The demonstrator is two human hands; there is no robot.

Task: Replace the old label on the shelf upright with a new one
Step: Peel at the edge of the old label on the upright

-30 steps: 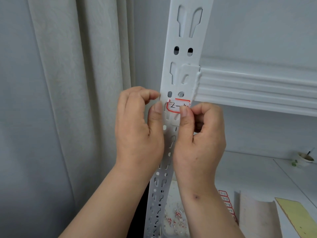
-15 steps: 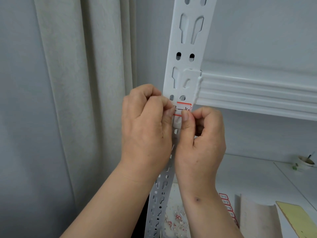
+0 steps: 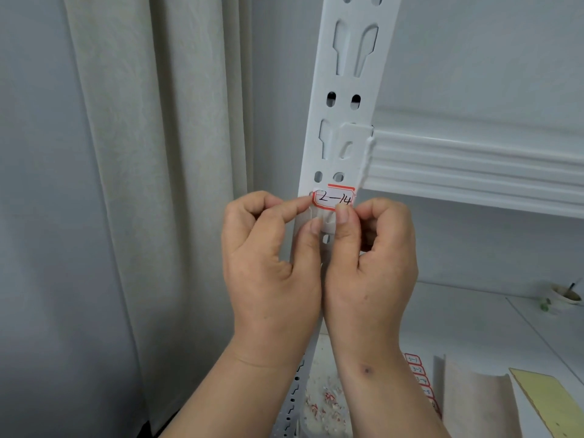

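Head view shows our left hand (image 3: 268, 257) and right hand (image 3: 369, 263) raised together, fingers curled, each pinching an end of the small white paper label with a red border (image 3: 333, 199). It sits against the white perforated metal shelf upright (image 3: 344, 90), just below the white horizontal shelf beam (image 3: 474, 165). Handwriting on it reads "2—14". A second red edge peeks out above it, so we judge the new label is being laid over or beside the old one; pressing flat remains. Lower down, a sheet of red-bordered labels (image 3: 418, 377) reads "3-1", "3-2", and torn scraps (image 3: 325, 399) lie nearby.
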